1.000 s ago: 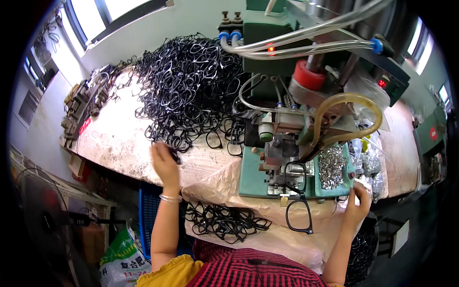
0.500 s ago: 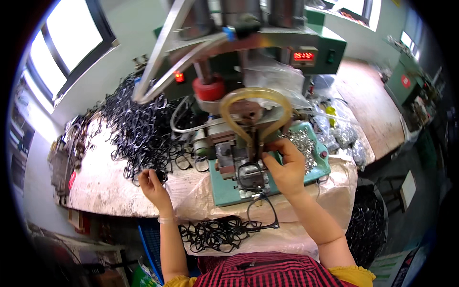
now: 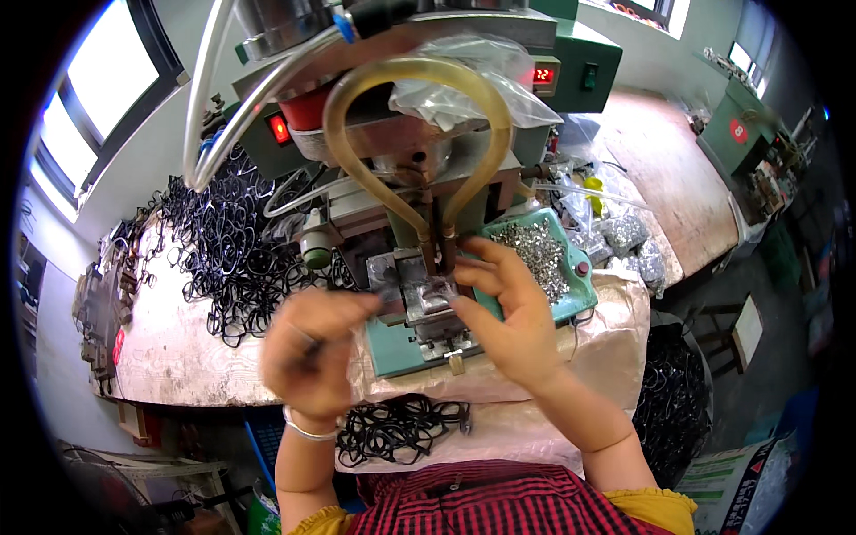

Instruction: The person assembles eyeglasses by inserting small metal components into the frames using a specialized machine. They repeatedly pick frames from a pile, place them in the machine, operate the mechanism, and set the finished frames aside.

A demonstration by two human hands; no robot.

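My left hand (image 3: 312, 357) is smeared by motion, left of the machine's clamp fixture (image 3: 428, 299). A dark patch shows near its fingers, but I cannot make out whether it holds anything. My right hand (image 3: 513, 316) is at the fixture's right side, thumb and fingers apart, with no object visible between them. Its fingertips are close to the two upright metal electrodes (image 3: 439, 254), from which a yellowish hose loop (image 3: 499, 143) rises. Below the fixture, near my lap, lies a small pile of black eyeglass frames (image 3: 401, 428).
A large heap of black eyeglass frames (image 3: 227, 241) covers the table's left. Right of the fixture stands a green tray (image 3: 580, 290) of small metal parts. Bags of metal parts (image 3: 624, 234) lie beyond it. The machine's green housing (image 3: 584, 67) rises behind.
My left hand has moved right and up from the heap toward the fixture. The black eyeglass frame at the fixture is gone from there. My right hand has shifted slightly left and its fingers have spread.
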